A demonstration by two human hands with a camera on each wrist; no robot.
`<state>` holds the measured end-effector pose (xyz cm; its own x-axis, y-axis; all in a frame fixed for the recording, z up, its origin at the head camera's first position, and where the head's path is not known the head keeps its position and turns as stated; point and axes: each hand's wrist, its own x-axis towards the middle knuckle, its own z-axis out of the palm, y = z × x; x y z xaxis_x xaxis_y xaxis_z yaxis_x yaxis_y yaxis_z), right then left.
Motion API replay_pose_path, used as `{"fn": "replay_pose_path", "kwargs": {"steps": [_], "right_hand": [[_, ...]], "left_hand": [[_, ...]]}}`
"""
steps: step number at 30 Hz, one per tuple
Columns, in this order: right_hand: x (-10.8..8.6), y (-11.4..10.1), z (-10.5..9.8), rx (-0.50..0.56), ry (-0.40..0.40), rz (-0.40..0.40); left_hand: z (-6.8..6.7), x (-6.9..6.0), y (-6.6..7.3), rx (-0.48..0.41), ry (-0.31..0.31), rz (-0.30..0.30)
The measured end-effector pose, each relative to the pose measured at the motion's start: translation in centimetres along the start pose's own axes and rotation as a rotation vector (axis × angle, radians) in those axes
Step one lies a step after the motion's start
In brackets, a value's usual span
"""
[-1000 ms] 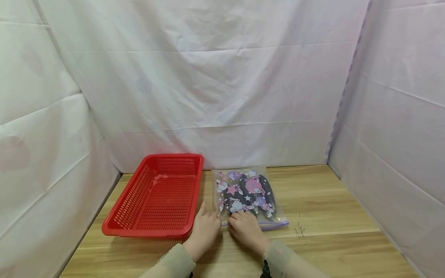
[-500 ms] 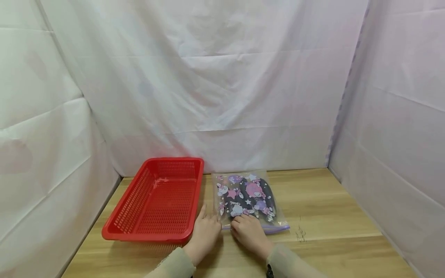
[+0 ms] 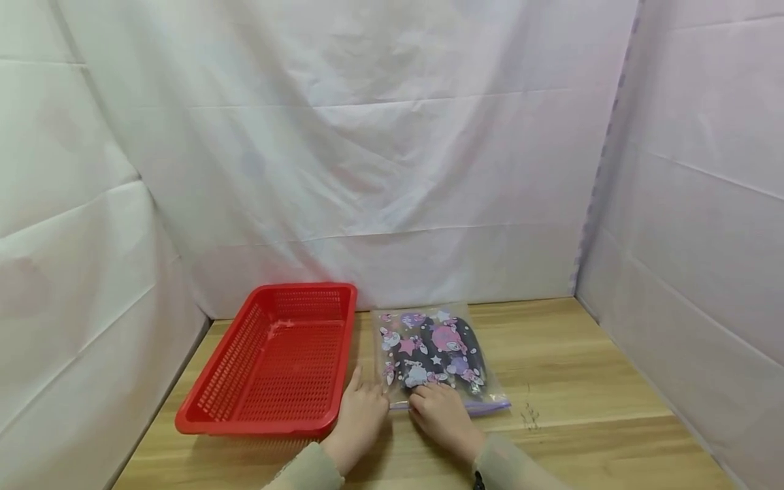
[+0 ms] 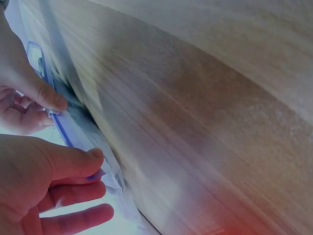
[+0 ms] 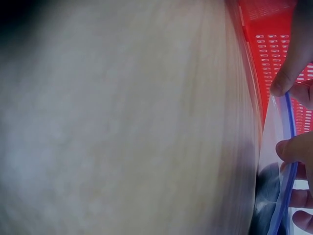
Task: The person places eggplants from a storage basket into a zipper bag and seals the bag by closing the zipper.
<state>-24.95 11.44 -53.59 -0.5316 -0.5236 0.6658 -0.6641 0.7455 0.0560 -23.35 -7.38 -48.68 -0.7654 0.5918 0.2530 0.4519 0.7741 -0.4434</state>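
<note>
A clear zip bag [image 3: 447, 340] printed with pink, purple and white cartoon figures lies on the table, its purple zip edge toward me. Dark items show through it; their kind cannot be made out. My left hand [image 3: 361, 414] pinches the left end of the zip edge between thumb and finger, its index finger pointing forward in the head view. Close by on the right, my right hand [image 3: 446, 416] pinches the purple zip strip [image 4: 62, 128], apparently at a small slider. In the right wrist view the bag's mouth [image 5: 288, 117] stands raised between both thumbs.
A red perforated plastic basket [image 3: 343, 381] stands left of the bag, close beside my left hand. The wooden table [image 3: 582, 381] runs to white cloth walls [image 3: 392, 170] at the back and sides. Dark marks [image 3: 529, 416] show on the wood at right.
My right hand has shifted slightly to the right along the zip edge. The left hand keeps its hold at the left end. The head view has tilted up a little.
</note>
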Motion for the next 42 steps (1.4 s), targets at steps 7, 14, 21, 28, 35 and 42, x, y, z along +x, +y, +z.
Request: {"fn": "replay_pose_path", "kwargs": {"steps": [7, 14, 21, 28, 35, 42], "right_hand": [[-0.07, 0.01, -0.2, -0.005, -0.009, -0.001], [-0.26, 0.23, -0.33, -0.012, -0.009, -0.001], [-0.25, 0.39, -0.39, -0.014, 0.018, -0.003], [-0.37, 0.3, -0.34, -0.022, 0.015, -0.009], [-0.05, 0.51, -0.75, -0.023, -0.01, 0.002], [-0.33, 0.77, -0.83, -0.017, -0.014, -0.01]], "left_hand": [[-0.04, -0.1, 0.0, 0.005, 0.038, -0.002], [0.02, -0.12, 0.12, -0.006, 0.026, -0.006], [0.03, -0.08, 0.09, 0.001, 0.065, -0.013], [0.14, -0.34, 0.14, -0.007, 0.044, -0.009], [-0.28, -0.02, -0.05, 0.012, 0.012, -0.006], [-0.57, -0.02, 0.02, 0.019, -0.007, 0.0]]}}
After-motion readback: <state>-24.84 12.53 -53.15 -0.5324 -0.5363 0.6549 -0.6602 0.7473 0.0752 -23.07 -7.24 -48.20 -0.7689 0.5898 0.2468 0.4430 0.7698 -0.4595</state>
